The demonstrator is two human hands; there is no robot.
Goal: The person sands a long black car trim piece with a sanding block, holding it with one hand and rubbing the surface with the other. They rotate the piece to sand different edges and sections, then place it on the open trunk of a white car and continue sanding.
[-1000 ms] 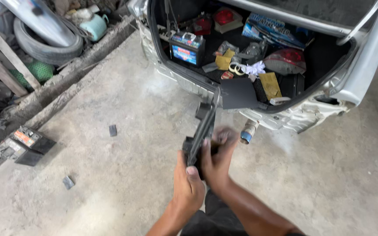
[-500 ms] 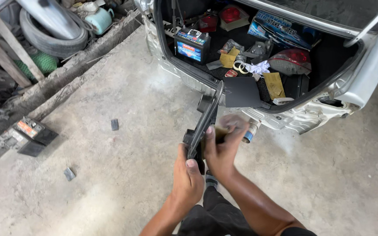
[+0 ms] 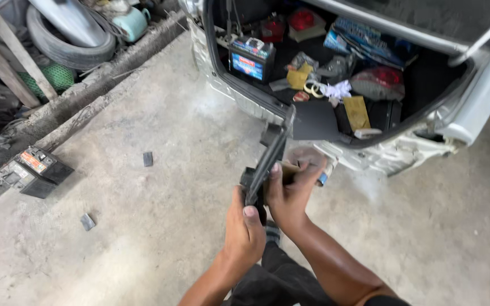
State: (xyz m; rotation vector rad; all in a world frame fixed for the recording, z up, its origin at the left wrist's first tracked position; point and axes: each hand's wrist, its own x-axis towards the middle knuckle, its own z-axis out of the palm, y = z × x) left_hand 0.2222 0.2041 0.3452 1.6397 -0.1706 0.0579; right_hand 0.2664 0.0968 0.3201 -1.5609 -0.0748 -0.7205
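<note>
A long black plastic and metal car part (image 3: pixel 271 152) stands tilted in front of me, its top end near the open car boot. My left hand (image 3: pixel 245 232) grips the part's lower end from below. My right hand (image 3: pixel 290 190) is closed around its middle, and also presses a flat brownish piece (image 3: pixel 306 157) against it. Just behind my right hand a small blue-capped object (image 3: pixel 323 178) shows on the floor.
The open boot (image 3: pixel 341 85) of a silver car holds a car battery (image 3: pixel 252 59), rags, boxes and red items. Another battery (image 3: pixel 35 170) sits on the concrete at left, with two small dark blocks (image 3: pixel 148 159) nearby. A tyre (image 3: pixel 69 45) and timber lie beyond a kerb.
The view has shifted slightly. Both hands keep hold of the black part, which has risen a little toward the boot; the right hand has turned over the brownish piece.
</note>
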